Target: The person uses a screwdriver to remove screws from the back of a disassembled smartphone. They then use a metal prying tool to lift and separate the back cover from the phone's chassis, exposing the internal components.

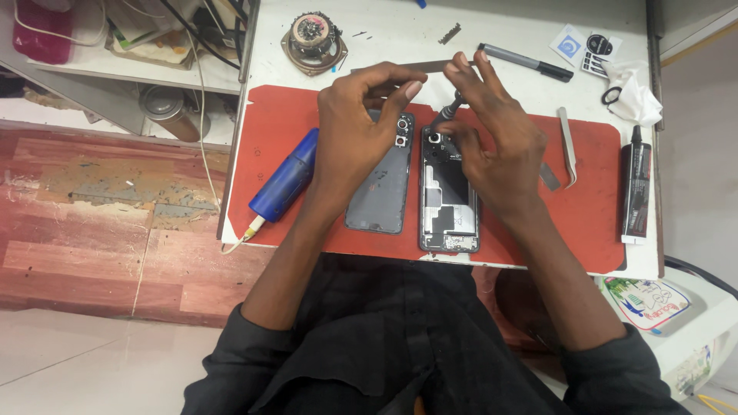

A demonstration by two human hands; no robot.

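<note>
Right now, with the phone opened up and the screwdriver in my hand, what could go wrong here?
1. The screwdriver in your right hand is angled at the top of the opened phone; a slip might scratch the camera area.
2. Your left hand hovers over the back cover, pinching something too small to make out; it could drop and get lost on the red mat.

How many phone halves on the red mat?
2. The detached back cover lies partly under the left hand. The opened phone body lies beside it, where the right hand works a small screwdriver. Hands may hide smaller parts.
</note>
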